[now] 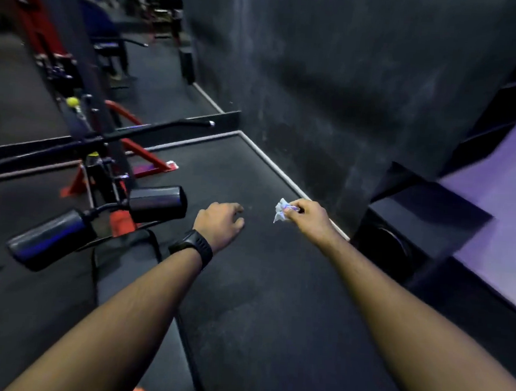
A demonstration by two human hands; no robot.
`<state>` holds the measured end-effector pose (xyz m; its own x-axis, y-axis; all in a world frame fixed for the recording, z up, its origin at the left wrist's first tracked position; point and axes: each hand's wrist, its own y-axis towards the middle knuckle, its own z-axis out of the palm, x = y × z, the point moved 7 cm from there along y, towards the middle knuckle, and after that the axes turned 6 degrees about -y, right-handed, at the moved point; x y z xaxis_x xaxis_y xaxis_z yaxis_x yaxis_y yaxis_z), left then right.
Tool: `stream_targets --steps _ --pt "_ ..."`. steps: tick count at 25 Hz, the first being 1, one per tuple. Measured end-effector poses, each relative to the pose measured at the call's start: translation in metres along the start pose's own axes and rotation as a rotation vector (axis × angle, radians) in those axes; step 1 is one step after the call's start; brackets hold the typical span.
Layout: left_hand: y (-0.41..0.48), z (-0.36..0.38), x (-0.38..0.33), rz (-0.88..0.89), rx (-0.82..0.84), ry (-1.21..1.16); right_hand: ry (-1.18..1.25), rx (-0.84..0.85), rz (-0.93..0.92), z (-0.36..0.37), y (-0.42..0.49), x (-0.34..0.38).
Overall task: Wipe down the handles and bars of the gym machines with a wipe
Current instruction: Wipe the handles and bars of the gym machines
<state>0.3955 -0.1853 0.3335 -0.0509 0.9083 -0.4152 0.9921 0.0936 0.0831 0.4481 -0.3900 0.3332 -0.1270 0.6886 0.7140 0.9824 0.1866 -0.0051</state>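
While both arms reach out over the dark rubber floor (260, 286), the right hand (308, 218) pinches a crumpled white wipe (282, 210) between thumb and fingertips, holding it in the air, apart from any machine. Bunched like that, the wipe makes a small pad that should wrap round a grip or bar, which is likely why it sits at the fingertips and not buried in the palm. The left hand (220, 223), with a black watch (191, 247) on its wrist, grasps nothing. Its fingers hang loosely curled, palm down, probably kept free to steady a part. To its left are two black padded rollers (158, 203) on a red-framed machine (150, 164), and a long black bar (152, 128) runs across behind them. Nothing is being wiped at this moment. The rollers or that bar look like the nearest surfaces to clean, and the right hand would have to cross leftward to reach them.
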Motion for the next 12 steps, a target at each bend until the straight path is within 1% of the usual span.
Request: stream_targets --steps 5,9,12 --pt "0.082 -0.005 0.057 -0.273 -0.091 0.034 0.055 0.162 -0.179 0.044 0.142 0.032" --pt "0.126 -0.021 0.086 -0.444 -0.153 0.06 0.045 0.31 -0.32 0.079 0.232 0.072" --pt "0.161 -0.044 0.119 -0.554 -0.188 0.083 0.053 0.389 -0.381 0.111 0.298 0.109"
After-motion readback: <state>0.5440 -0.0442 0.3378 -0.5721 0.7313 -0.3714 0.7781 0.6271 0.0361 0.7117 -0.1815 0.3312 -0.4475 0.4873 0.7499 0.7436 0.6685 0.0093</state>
